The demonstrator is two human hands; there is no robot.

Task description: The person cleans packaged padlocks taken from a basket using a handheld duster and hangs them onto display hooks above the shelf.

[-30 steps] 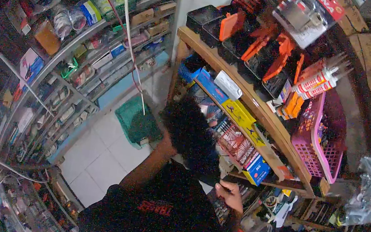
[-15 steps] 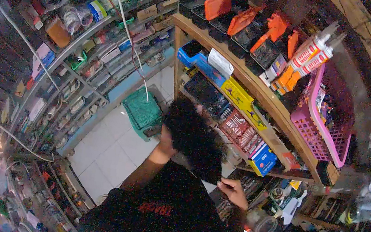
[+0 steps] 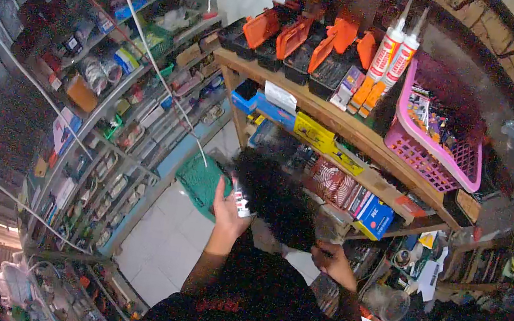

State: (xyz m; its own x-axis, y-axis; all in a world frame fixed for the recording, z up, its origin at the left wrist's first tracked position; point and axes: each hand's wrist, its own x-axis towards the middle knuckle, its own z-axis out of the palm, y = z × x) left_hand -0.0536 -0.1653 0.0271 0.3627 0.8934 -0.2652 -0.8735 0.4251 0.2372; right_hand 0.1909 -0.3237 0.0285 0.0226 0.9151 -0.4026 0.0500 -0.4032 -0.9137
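My left hand [image 3: 230,217] is wrapped round a small white bottle [image 3: 242,203] with dark and red print, thumb pointing up. Its lower end is partly covered by my palm and the dark fluff beside it. A black fluffy duster [image 3: 278,196] slants across the middle, its outline blurred. At its near right end, my right hand [image 3: 333,264] is closed on it; the fingers are partly in shadow. Beyond my left hand, a green plastic basket [image 3: 198,182] rests low by the shelves.
A wooden shelf [image 3: 366,130] carries orange-lidded black bins [image 3: 294,37], sealant tubes [image 3: 393,58] and a pink basket [image 3: 438,153] of small items. Boxes, including a blue 3M box [image 3: 372,216], fill the tier below. Glass shelving [image 3: 122,135] with goods stands left, above white floor tiles [image 3: 158,229].
My left hand has turned and risen, bringing the white bottle into sight. The duster and my right hand have shifted slightly to the right. The view has tilted.
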